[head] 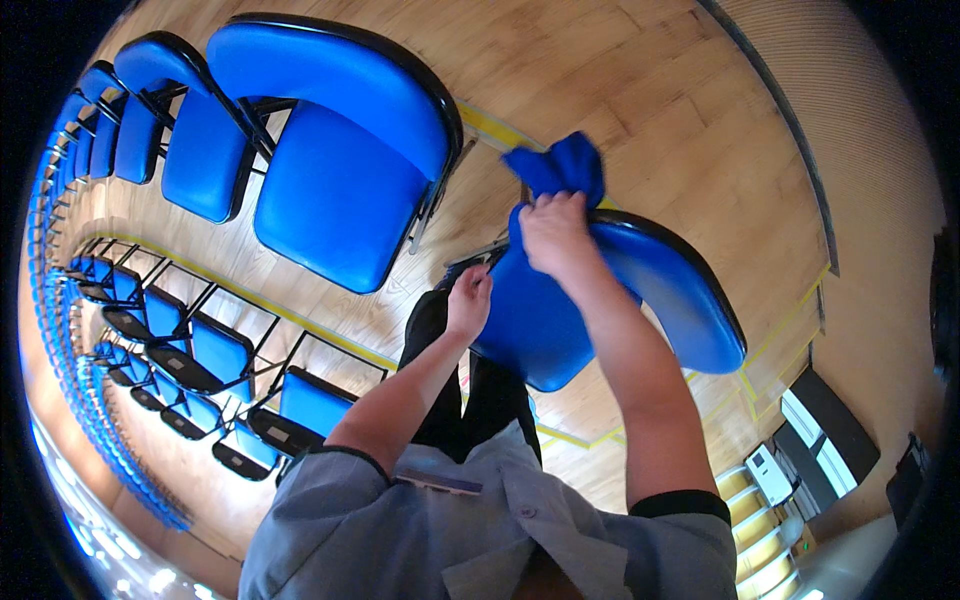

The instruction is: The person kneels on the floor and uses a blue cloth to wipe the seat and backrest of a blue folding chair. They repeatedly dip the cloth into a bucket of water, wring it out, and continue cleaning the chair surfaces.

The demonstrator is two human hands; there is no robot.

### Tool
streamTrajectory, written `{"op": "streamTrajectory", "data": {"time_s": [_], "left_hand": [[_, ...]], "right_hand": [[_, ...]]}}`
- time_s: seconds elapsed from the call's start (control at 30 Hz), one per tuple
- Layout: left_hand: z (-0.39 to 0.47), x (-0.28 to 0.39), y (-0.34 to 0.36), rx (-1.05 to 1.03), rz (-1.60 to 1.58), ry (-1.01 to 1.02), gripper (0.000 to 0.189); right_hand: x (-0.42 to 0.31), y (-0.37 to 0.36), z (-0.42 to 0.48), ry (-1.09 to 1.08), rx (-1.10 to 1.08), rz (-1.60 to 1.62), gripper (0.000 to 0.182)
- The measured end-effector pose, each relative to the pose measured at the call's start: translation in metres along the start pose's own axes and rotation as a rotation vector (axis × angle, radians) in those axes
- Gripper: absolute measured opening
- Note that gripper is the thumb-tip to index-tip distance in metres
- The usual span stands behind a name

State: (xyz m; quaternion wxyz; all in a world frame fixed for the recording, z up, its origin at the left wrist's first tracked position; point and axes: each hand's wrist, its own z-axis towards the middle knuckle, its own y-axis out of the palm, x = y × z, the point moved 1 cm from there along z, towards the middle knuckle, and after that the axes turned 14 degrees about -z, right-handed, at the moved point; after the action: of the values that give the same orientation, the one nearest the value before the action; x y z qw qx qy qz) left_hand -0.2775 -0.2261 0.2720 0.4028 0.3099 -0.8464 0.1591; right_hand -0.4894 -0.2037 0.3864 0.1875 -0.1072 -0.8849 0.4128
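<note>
My right hand grips a bunched blue cloth at the near end of a folding chair's backrest. The cloth is slightly blurred, and part of it flares out beyond my fingers. That chair has a blue padded seat and a curved blue backrest with a black rim. Lower and to the left, my left hand hangs by the seat's left edge with its fingers curled in and nothing visible in them. Whether it touches the chair cannot be made out.
To the left a blue folding chair leads a long row of similar ones. Further rows, including a chair with a black underside, stand behind me. Yellow tape crosses the wooden floor. White-and-black equipment is at the lower right.
</note>
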Motion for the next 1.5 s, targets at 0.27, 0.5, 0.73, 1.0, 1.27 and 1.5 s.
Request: {"op": "streamTrajectory", "data": {"time_s": [0.27,0.5,0.73,1.0,1.27,1.5], "left_hand": [[0.014,-0.054,-0.038,0.091,-0.232,-0.307,0.042],[0.081,-0.103,-0.047,0.055,-0.425,-0.890,0.065],[0.083,-0.043,-0.026,-0.307,-0.074,-0.724,0.050],[0.160,0.042,0.033,-0.390,-0.112,0.053,0.026],[0.280,-0.057,0.111,-0.704,-0.015,-0.055,0.026],[0.351,-0.151,0.109,-0.059,0.128,-0.088,0.042]], "right_hand": [[-0.153,0.142,0.080,-0.167,-0.193,-0.364,0.046],[-0.202,0.195,0.035,-0.306,0.022,1.040,0.026],[-0.130,0.110,-0.047,-0.171,0.237,1.407,0.030],[-0.083,0.205,-0.102,0.648,0.524,1.255,0.015],[-0.142,0.344,-0.062,0.783,0.567,0.862,0.039],[-0.124,0.303,-0.046,0.787,0.600,0.580,0.031]]}}
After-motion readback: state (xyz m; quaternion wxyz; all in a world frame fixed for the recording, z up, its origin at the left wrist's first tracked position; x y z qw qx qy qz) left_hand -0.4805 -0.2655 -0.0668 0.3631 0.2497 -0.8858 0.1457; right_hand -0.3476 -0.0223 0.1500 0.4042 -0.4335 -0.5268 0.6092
